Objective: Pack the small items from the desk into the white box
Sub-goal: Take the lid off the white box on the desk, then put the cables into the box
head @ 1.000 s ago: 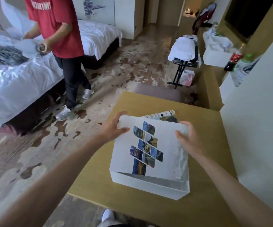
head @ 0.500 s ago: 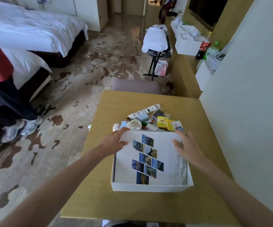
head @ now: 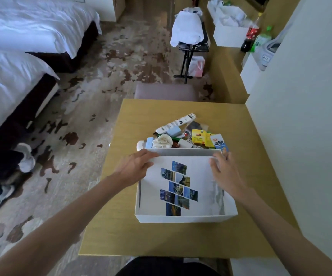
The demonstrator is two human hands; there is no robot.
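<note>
Both hands (head: pixel 135 168) (head: pixel 225 172) apparently grip the printed sheet (head: pixel 179 186) inside the white box (head: pixel 185 218).

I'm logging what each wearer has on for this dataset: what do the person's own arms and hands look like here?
Both forearms are bare, with no sleeve in view. The left hand and right hand wear no gloves, and no watch, ring or bracelet shows. The fingers are uncovered.

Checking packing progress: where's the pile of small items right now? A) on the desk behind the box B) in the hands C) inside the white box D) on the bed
A: the small items lie heaped on the desk beyond the white box's far wall.
</note>
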